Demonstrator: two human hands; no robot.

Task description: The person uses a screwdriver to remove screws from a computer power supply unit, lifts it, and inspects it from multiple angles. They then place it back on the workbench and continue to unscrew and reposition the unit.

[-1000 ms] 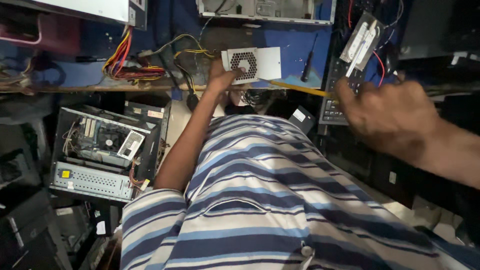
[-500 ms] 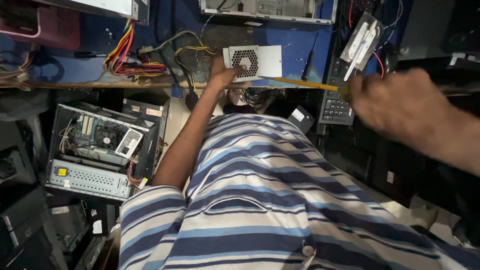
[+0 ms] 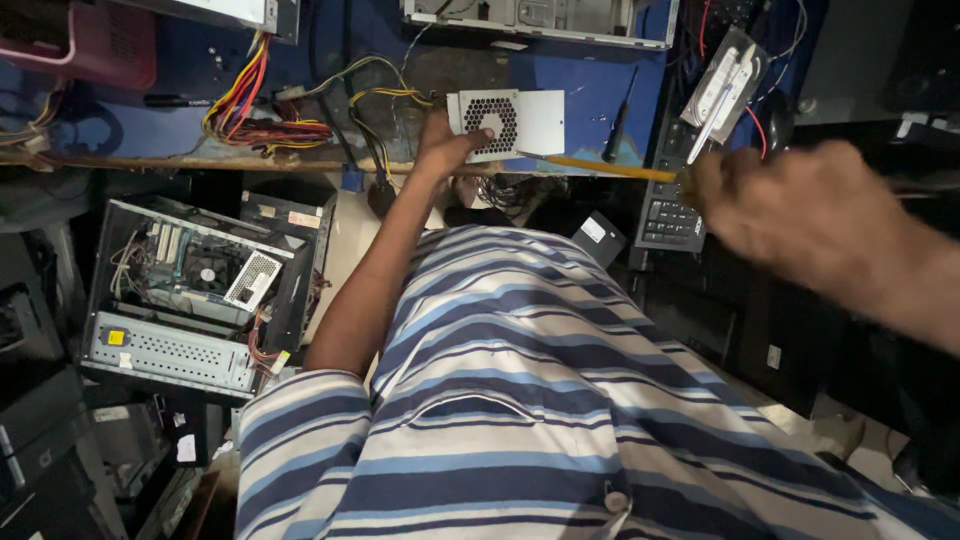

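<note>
Left hand [image 3: 445, 150] flat on grey power supply box [image 3: 505, 122] at tabletop [image 3: 590, 70] edge, 12 o'clock; fingers spread. Right hand [image 3: 800, 215], 3 o'clock, fingers clamped on yellow screwdriver [image 3: 600, 166]. Tip could slip, poke thumb; box could tip off.

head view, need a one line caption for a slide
Left hand rests on a grey power supply unit on the blue workbench; right hand grips a yellow-shafted screwdriver pointed at it.

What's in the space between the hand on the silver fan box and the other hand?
In the head view, a yellow-handled screwdriver spans from the right hand toward the power supply box under the left hand.
</note>
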